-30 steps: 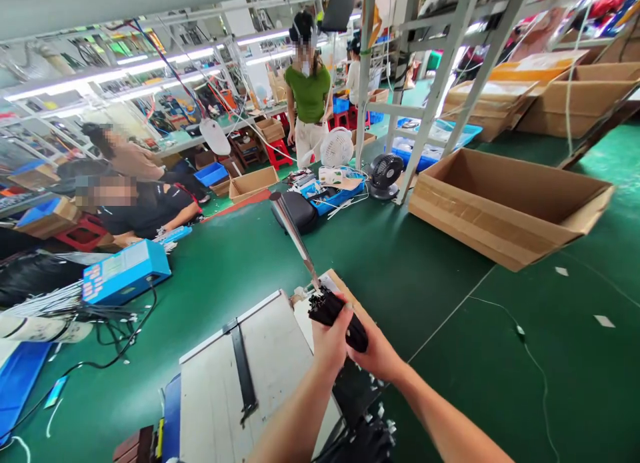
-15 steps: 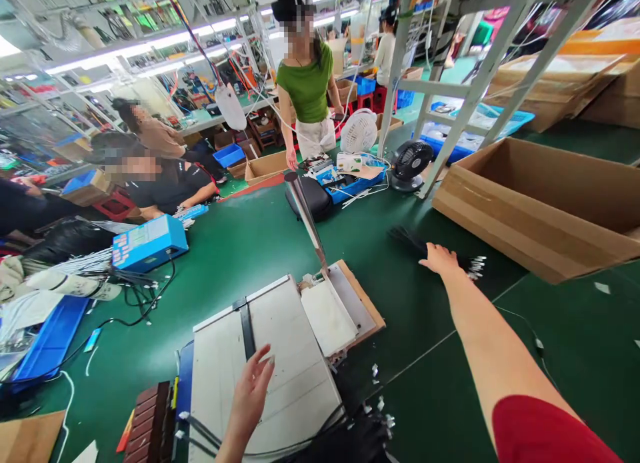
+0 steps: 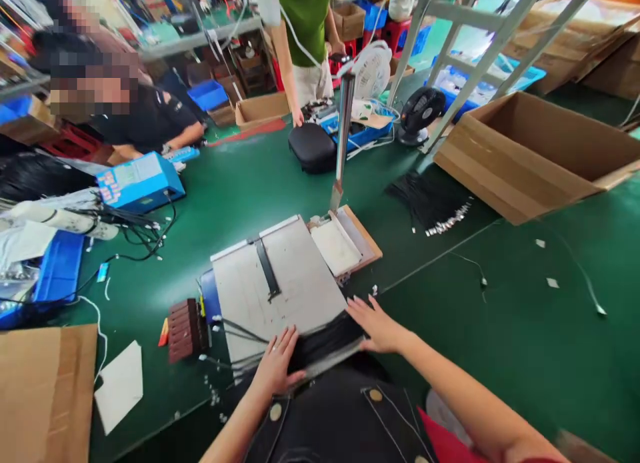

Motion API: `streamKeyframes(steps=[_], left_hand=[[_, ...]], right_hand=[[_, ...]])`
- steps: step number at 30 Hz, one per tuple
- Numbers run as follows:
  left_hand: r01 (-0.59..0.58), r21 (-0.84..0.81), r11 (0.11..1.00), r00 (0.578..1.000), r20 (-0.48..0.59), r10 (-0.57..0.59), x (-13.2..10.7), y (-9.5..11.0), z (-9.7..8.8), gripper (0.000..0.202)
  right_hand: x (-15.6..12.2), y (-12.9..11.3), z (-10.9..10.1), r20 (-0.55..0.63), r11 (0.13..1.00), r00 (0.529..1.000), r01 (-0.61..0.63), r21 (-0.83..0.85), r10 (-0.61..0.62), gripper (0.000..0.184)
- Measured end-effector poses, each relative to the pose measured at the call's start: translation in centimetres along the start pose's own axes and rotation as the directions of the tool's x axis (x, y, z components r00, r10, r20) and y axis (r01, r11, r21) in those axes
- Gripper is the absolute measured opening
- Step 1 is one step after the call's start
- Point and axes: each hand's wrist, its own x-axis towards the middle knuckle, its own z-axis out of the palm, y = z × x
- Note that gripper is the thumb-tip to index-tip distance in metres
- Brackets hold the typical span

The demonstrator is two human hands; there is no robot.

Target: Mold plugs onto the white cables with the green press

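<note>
A bundle of black cables [image 3: 327, 343] lies across the near edge of a flat grey cutting board [image 3: 295, 283], close to my body. My left hand [image 3: 276, 363] rests at the bundle's left end, fingers stretched out. At the right end, my right hand [image 3: 377, 324] touches the cables with its fingers spread. A few cable ends stick out left past my left hand. On the board lies a black strip [image 3: 267, 266], and a long metal lever [image 3: 345, 133] stands raised at its far right corner. Another fanned pile of black cables [image 3: 425, 200] with silvery ends lies further right.
An open cardboard box [image 3: 530, 163] stands at the right, near a small black fan [image 3: 423, 113]. A black case [image 3: 313, 146] sits beyond the lever. Left are a blue device [image 3: 143, 182], a brown block [image 3: 184, 330] and a white sheet [image 3: 120, 390]. Two people are across the table.
My right hand has left the cables by the cardboard box, which now lie spread out there, and come back to the near bundle. My left hand has lowered onto that bundle. The view tilts further down.
</note>
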Motion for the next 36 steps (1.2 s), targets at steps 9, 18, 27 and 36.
streamKeyframes(steps=[9, 18, 27, 36], left_hand=[[0.015, 0.062, 0.998, 0.999, -0.046, -0.012, -0.1, 1.7, -0.1, 0.081], [0.120, 0.054, 0.991, 0.991, -0.069, -0.116, 0.0, 1.4, -0.7, 0.079], [0.245, 0.115, 0.963, 0.966, -0.116, -0.232, 0.0, 2.4, -0.1, 0.074], [0.218, 0.123, 0.968, 0.968, -0.157, -0.198, -0.2, 2.3, -0.1, 0.073]], right_hand=[[-0.3, 0.8, 1.8, -0.113, 0.951, 0.961, -0.269, -0.150, 0.254, 0.106], [0.9, -0.3, 1.2, -0.208, 0.953, 0.935, -0.300, -0.039, 0.286, 0.092], [0.6, -3.4, 1.0, -0.316, 0.780, 0.713, -0.575, 0.249, 0.626, 0.030], [3.5, -4.4, 1.0, -0.266, 0.634, 0.581, -0.643, 0.430, 0.770, 0.033]])
